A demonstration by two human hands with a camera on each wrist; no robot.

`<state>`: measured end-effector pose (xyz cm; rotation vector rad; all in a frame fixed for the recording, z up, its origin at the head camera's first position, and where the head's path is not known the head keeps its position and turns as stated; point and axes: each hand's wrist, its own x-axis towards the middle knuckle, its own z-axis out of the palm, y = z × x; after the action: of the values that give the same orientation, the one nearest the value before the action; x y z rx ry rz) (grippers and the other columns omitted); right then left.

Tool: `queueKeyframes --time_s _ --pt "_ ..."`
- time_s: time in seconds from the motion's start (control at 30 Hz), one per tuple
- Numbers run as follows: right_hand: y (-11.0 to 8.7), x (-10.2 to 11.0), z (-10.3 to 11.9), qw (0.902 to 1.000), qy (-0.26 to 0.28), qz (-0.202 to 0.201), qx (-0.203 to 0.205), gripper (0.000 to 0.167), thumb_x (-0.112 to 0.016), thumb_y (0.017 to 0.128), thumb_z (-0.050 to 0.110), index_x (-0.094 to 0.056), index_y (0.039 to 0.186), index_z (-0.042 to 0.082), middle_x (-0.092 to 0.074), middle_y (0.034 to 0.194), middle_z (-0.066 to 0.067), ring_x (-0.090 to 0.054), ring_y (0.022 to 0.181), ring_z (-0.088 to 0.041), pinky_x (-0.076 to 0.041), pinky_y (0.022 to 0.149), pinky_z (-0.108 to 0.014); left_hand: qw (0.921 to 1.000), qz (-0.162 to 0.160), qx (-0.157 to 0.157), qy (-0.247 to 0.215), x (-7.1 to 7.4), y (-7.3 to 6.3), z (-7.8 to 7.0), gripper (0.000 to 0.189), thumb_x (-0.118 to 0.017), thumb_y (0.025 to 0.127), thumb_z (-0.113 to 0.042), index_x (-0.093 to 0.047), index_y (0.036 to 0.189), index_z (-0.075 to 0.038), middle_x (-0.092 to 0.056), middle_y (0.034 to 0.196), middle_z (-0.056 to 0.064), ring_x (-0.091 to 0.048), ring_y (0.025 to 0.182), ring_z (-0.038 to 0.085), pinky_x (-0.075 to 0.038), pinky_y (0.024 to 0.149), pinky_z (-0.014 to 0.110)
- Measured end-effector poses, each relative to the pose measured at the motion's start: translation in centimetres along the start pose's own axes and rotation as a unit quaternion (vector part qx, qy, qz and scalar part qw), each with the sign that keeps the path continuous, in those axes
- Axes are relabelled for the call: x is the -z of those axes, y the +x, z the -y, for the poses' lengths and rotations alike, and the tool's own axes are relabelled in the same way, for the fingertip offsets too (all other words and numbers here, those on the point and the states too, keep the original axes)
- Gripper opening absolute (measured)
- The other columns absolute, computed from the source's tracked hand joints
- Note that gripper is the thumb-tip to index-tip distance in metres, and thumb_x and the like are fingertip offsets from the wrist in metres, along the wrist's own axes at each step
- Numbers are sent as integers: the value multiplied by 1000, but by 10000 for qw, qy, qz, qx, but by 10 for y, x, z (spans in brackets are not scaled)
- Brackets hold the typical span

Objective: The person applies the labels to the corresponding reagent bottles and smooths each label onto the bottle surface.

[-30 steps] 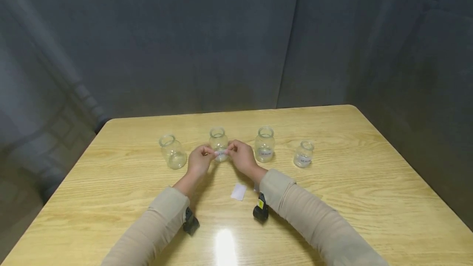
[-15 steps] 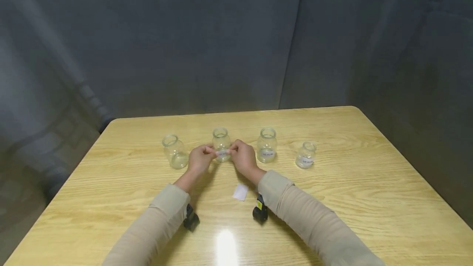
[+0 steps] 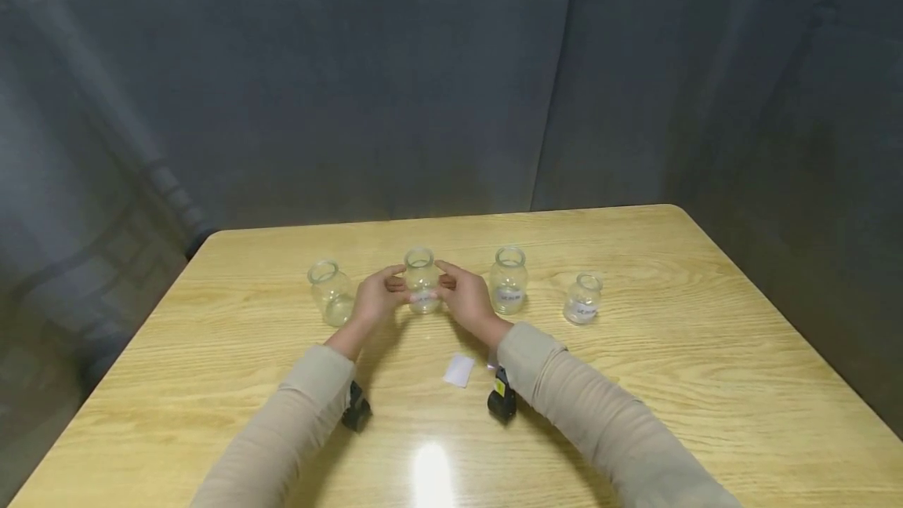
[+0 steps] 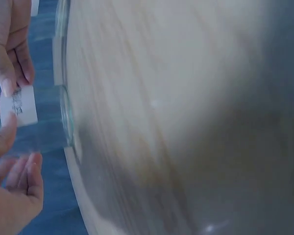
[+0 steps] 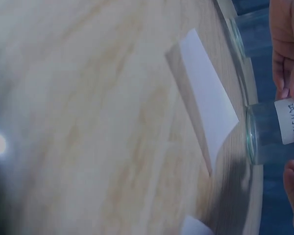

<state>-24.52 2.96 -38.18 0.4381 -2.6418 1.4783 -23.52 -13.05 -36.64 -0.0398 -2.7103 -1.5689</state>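
Observation:
A clear glass jar [image 3: 420,274] stands upright between my hands, a white label [image 3: 423,299] across its lower front. Dark handwriting shows on that label [image 5: 287,117] in the right wrist view. My left hand [image 3: 377,296] is at the jar's left side, its thumb on the label's left end. From the right, my right hand [image 3: 469,300] touches the label's other end with its thumb. The remaining fingers of both hands spread beside the glass; the wrist views do not settle whether they touch it. In the left wrist view the label [image 4: 20,105] lies against the jar.
Left of my hands stands a jar [image 3: 330,288] with no label visible. To the right are a labelled jar [image 3: 509,277] and a smaller labelled jar [image 3: 584,300]. A white paper slip [image 3: 459,370] lies in front; another slip [image 5: 195,226] shows at the right wrist view's bottom edge.
My fingers, earlier pinching the label's ends, have spread apart along the jar's sides. The thumbs stay at the label's ends. The jars have kept their places on the table.

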Motion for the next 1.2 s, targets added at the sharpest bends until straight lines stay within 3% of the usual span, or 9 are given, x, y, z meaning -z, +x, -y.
queueKeyframes --time_s 0.2,0.37,0.67,0.97,1.2 --pt "2 1 1 9996 -125 252 73 52 -65 74 13 -46 122 6 -56 108 -15 -54 97 -26 -46 80 -32 9984 507 -221 82 6 2 5 53 -66 73 -8 -43 120 -1 -46 120 20 -49 103 33 -45 81 38" --pt "4 0 1 9986 -284 420 172 51 -64 75 13 -43 121 5 -54 111 -18 -53 100 -26 -44 82 -33 9963 810 -284 77 7 7 9 51 -64 75 -6 -39 119 0 -49 115 23 -47 105 33 -44 82 37" --pt "8 3 2 9959 -675 474 364 61 -66 73 16 -41 128 8 -56 109 -14 -56 95 -22 -46 78 -28 9970 633 -310 333 7 12 8 52 -69 69 -3 -43 114 -1 -53 110 22 -52 100 31 -46 78 36" --pt "8 2 -4 9945 -764 418 584 61 -66 72 3 -41 127 5 -59 103 -14 -57 92 -23 -47 77 -28 9978 447 -406 282 4 11 11 52 -71 65 -3 -46 111 -1 -55 105 23 -54 97 31 -47 77 37" --pt "6 0 -5 9957 -685 312 535 59 -66 71 -2 -43 125 4 -60 102 -15 -57 92 -23 -47 76 -28 9982 334 -418 277 1 10 11 52 -72 63 0 -48 109 -1 -57 101 23 -55 94 31 -48 74 35"
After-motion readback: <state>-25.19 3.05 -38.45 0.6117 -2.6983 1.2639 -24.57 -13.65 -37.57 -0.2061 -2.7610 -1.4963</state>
